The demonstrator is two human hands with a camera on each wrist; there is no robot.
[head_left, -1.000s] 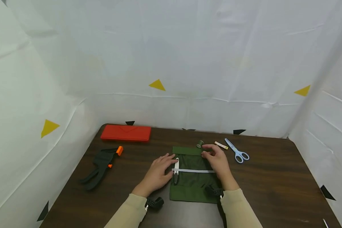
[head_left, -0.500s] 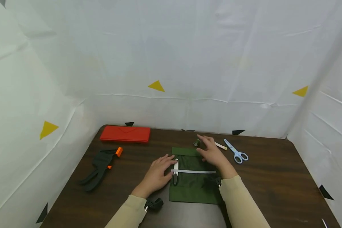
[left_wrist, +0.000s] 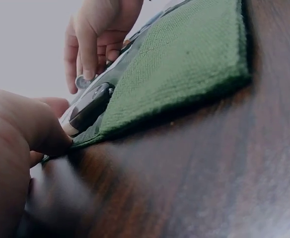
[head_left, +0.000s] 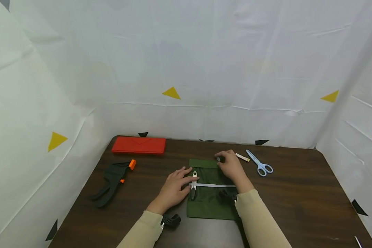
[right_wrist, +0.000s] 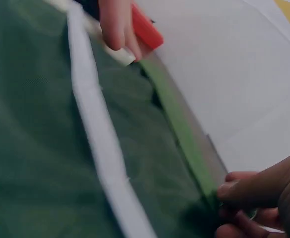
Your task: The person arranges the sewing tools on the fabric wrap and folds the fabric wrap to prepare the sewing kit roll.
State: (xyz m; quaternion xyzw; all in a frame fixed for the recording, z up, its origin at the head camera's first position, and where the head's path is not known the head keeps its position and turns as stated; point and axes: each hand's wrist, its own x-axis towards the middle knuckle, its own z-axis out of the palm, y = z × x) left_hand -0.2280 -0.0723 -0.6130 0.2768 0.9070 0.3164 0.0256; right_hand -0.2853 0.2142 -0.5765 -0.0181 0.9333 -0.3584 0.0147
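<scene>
A green cloth organiser (head_left: 210, 210) lies flat on the table, with a white elastic strip (head_left: 215, 185) across its middle. Under the strip's left end sits a slim white tool with a dark end (head_left: 193, 195); its exact kind is unclear. My left hand (head_left: 173, 187) rests at the organiser's left edge, its fairly straight fingers reaching over the white tool. Above the organiser's far right part, my right hand (head_left: 233, 168) pinches a small spool of green thread (head_left: 218, 159). In the left wrist view, the spool's pale round end (left_wrist: 82, 82) shows at the right hand's fingertips.
Light blue scissors (head_left: 259, 163) and a small whitish strip-like item (head_left: 242, 157) lie right of the right hand. A red case (head_left: 138, 145) is at the back left, with a black and orange clamp (head_left: 113, 181) nearer. White sheeting (head_left: 204, 62) surrounds the table.
My right hand reached away from the organiser to the thread spool, took hold of it, and brought it slightly nearer. The left fingers moved a little right across the white tool.
</scene>
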